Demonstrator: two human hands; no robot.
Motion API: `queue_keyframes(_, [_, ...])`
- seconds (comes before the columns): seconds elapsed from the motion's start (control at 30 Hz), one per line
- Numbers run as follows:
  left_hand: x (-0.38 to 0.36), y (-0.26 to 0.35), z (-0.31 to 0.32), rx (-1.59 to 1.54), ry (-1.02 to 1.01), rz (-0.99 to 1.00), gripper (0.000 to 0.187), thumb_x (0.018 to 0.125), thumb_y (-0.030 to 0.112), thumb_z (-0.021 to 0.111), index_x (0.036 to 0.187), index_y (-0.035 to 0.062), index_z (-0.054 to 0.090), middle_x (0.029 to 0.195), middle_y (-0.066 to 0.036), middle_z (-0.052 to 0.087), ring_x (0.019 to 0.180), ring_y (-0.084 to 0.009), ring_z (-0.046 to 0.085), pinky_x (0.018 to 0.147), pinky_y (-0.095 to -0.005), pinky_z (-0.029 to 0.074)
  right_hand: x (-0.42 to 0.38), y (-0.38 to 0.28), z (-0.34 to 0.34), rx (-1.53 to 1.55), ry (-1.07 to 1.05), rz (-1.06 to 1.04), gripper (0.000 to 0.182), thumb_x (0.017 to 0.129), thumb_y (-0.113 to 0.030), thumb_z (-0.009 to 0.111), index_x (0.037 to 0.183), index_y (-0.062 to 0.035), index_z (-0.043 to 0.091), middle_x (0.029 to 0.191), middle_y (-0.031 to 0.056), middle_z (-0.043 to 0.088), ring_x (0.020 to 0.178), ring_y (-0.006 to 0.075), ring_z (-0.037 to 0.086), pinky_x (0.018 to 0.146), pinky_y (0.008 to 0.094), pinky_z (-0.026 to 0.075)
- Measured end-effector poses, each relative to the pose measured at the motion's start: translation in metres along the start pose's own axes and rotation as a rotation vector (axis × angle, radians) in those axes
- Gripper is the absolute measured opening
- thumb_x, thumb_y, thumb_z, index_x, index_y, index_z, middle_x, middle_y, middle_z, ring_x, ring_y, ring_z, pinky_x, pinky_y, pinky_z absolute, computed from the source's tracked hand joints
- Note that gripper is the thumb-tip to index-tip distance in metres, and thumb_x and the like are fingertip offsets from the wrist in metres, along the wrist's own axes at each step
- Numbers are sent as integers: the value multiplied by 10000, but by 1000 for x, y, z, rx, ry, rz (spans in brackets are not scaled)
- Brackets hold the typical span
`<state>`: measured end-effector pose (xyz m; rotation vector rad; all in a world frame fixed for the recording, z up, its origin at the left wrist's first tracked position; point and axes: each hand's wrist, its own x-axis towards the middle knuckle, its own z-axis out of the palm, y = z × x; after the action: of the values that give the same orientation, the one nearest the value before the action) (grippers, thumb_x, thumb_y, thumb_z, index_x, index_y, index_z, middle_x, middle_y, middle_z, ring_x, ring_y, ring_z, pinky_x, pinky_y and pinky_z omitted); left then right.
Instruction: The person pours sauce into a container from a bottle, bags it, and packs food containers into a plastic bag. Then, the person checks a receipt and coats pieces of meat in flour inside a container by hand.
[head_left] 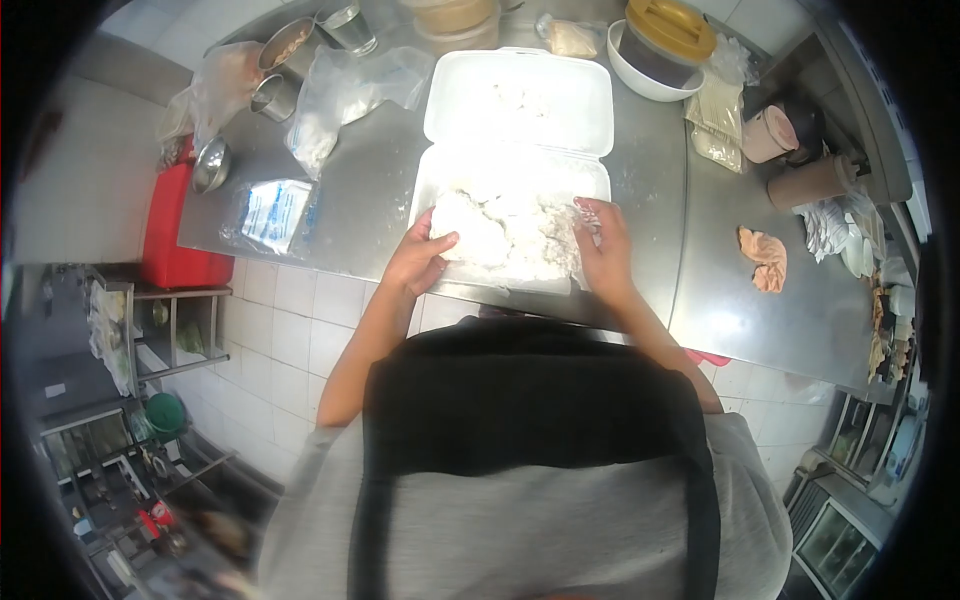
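Observation:
A white foam takeaway box lies with its lid folded back on the steel table. White powder that looks like flour fills its near half in loose crumbs. At the left side of the box my left hand is closed on a flat white-coated piece, thumb on top and fingers mostly out of sight. What the piece is under its coating does not show. My right hand is at the box's right edge, fingers curled and tips dusted white; whatever is in them is hidden.
On the steel table are a bag of white powder, a blue-printed packet, metal cups, a white bowl and an orange cloth-like piece. A red box stands off the table's left end.

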<state>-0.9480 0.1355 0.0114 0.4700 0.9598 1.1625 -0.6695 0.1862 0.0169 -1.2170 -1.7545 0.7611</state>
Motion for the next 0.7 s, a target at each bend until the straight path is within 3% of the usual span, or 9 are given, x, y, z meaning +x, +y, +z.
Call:
queue_keyframes(0.13, [-1,4,3,10,-8,16,643,771,-20,670,1335,40,368,1208,-105,545,1131,-212,524,960,-365,427,1,-9,-2,46,-21,33,295,820,-55,556,1114,-45,558,1075,193,537,1008,354,529,895,386,418])
queue_keyframes(0.23, [-4,9,8,124,33,50,623,756,-41,664,1310,45,392,1197,-95,553,1113,-191,529,964,-349,418,1,-5,-2,-34,-10,-56,317,828,-50,547,1145,-37,538,1092,202,526,1017,360,522,892,393,419])
queue_keyframes(0.43, [-10,30,4,474,-35,82,603,720,-55,675,1260,45,426,1168,-80,561,1070,-173,538,935,-314,426,4,-1,-2,-27,-48,24,381,836,-28,524,1214,-24,481,1143,235,484,1038,392,500,900,407,413])
queue_keyframes(0.53, [-6,33,-4,633,-64,137,669,721,-39,695,1309,48,388,1163,-75,575,1008,-161,577,898,-303,456,6,0,-2,-75,-56,4,343,862,-52,507,1201,-6,483,1150,212,499,1092,362,479,950,393,377])
queue_keyframes(0.7, [-9,45,-4,1020,82,231,571,744,22,686,1272,37,468,1079,-111,610,988,-199,576,857,-316,462,11,-3,-1,-100,-102,-67,371,835,-32,527,1204,-24,493,1139,223,497,1065,375,490,942,409,394])
